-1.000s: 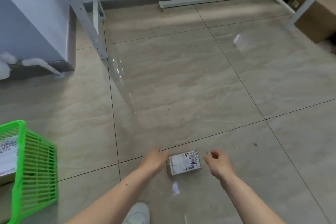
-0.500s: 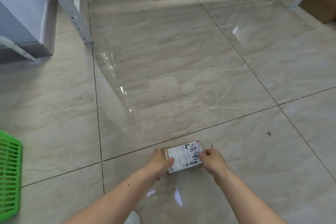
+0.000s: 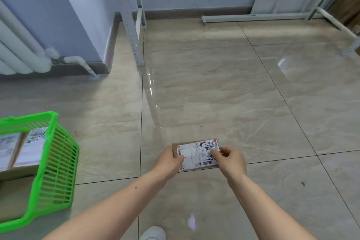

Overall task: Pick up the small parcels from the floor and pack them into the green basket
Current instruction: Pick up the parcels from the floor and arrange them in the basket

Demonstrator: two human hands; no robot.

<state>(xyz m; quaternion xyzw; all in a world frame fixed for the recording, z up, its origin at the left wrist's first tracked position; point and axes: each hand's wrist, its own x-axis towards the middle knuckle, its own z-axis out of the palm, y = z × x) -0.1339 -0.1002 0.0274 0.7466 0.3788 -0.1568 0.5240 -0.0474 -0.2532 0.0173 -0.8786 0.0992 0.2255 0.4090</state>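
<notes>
Parcel (image 3: 196,155) between both grips, left (image 3: 169,160), right (image 3: 231,160), seemingly lifted

Three parcels (image 3: 196,155), one basket (image 3: 56,177), two hands (image 3: 169,160).

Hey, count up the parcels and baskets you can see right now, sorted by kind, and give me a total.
Parcel in hands: 1, held by the left hand and right hand
Parcels in basket: 2, one beside another
Green basket: 1
Total: 4
</notes>
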